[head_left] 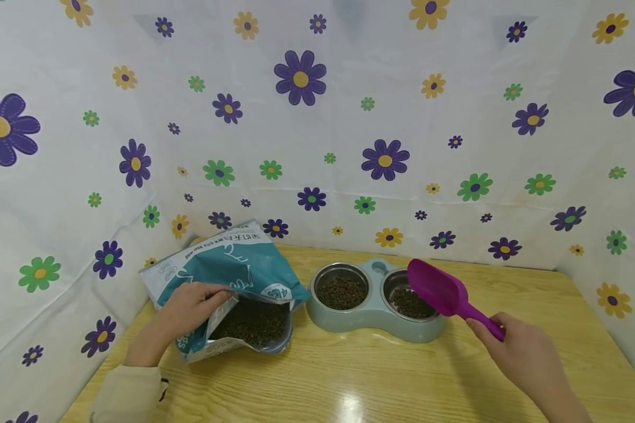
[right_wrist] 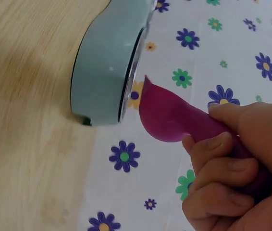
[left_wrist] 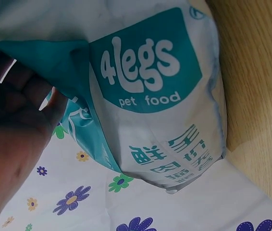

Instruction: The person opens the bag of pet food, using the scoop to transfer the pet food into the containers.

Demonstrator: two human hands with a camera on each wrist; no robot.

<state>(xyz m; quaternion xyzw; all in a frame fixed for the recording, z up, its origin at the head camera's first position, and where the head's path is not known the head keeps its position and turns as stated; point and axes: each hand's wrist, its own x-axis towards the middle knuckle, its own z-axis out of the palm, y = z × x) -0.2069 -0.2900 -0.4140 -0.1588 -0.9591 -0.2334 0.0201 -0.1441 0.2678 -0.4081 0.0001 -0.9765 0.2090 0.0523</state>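
Observation:
My right hand (head_left: 529, 352) grips the handle of a magenta scoop (head_left: 438, 288), its fingers wrapped round it in the right wrist view. The scoop's bowl is tilted over the right side of a light blue double pet bowl (head_left: 373, 320), above the right steel dish, and no kibble shows in it. Brown kibble (head_left: 341, 292) lies in both dishes. On the left, my left hand (head_left: 190, 311) pinches the upper edge of a teal and white pet food bag (head_left: 243, 264) lying on its side. The bag's mouth is held up, showing kibble (head_left: 254, 322) inside.
A clear rounded container rim (head_left: 277, 346) shows under the bag's mouth. The wooden table (head_left: 360, 376) carries everything. A white flowered cloth (head_left: 317, 135) stands behind the bag and bowl and along both sides.

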